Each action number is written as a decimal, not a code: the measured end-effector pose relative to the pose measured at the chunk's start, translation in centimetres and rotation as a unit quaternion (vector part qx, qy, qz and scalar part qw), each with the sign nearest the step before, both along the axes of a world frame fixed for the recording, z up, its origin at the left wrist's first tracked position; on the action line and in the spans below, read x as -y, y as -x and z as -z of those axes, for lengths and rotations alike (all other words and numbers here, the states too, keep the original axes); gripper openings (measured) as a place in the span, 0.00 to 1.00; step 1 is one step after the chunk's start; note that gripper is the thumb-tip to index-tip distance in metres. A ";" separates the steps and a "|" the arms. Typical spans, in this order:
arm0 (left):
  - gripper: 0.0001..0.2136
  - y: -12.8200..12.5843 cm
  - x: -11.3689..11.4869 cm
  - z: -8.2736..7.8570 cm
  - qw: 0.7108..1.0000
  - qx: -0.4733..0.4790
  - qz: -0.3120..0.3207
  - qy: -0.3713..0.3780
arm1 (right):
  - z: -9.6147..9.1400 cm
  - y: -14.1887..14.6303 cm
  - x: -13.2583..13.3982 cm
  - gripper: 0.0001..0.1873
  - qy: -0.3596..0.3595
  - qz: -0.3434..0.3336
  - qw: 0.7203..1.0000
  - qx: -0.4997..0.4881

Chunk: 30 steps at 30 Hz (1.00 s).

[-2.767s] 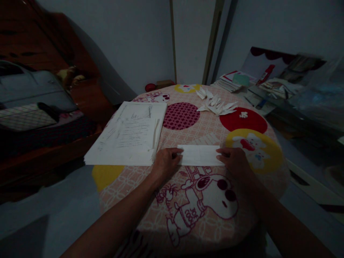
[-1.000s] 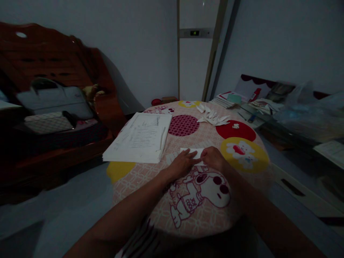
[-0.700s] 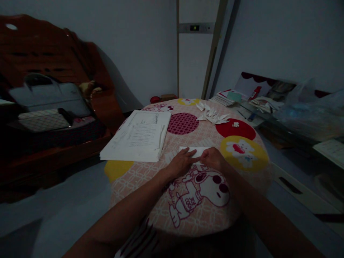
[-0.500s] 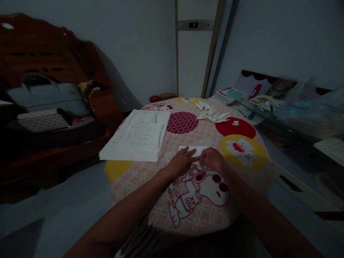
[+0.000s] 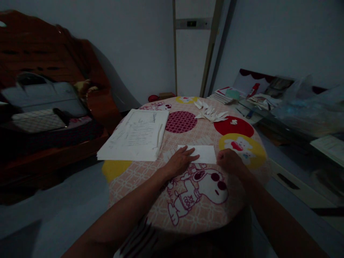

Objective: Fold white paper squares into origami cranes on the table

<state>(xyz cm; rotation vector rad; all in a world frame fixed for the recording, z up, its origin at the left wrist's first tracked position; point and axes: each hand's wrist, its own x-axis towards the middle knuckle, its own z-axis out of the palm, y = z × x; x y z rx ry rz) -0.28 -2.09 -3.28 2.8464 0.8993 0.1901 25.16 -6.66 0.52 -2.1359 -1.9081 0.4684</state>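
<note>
A small sheet of white paper (image 5: 205, 153), apparently folded, lies flat on the patterned tablecloth (image 5: 150, 215) in front of me. My left hand (image 5: 180, 161) rests on its left part with the fingers spread, the fingertips pressing on the paper. At the right edge of the paper is my right hand (image 5: 229, 160), curled into a fist with its knuckles down by the lower right corner. No object shows in that fist.
A stack of printed sheets (image 5: 134, 138) lies on the left of the round table. Folded white paper pieces (image 5: 211, 113) and a crumpled scrap (image 5: 233, 122) lie toward the back right. A glass table (image 5: 258, 116) with plastic bags (image 5: 309, 107) stands right; a wooden bench (image 5: 99, 104) left.
My right hand has slid rightward along the paper from its middle to its right edge, uncovering more of the sheet. The left hand holds its place. The view has shifted slightly.
</note>
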 end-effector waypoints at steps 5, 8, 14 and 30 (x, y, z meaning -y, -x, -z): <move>0.25 -0.2 -0.1 -0.1 1.000 0.006 0.009 0.003 | -0.6 1.9 -0.4 0.05 0.011 -0.009 0.989 -0.148; 0.24 -0.2 -0.2 -0.1 1.000 0.028 0.000 0.009 | 0.2 4.1 -1.3 0.03 0.013 -0.018 0.975 -0.220; 0.22 -1.0 0.0 -0.1 0.993 0.068 -0.089 0.039 | 1.1 5.5 -2.1 0.03 0.035 -0.031 0.988 -0.145; 0.29 -0.4 0.5 0.7 0.975 0.100 -0.192 0.053 | 0.3 5.7 -1.8 0.03 0.026 -0.021 0.994 -0.104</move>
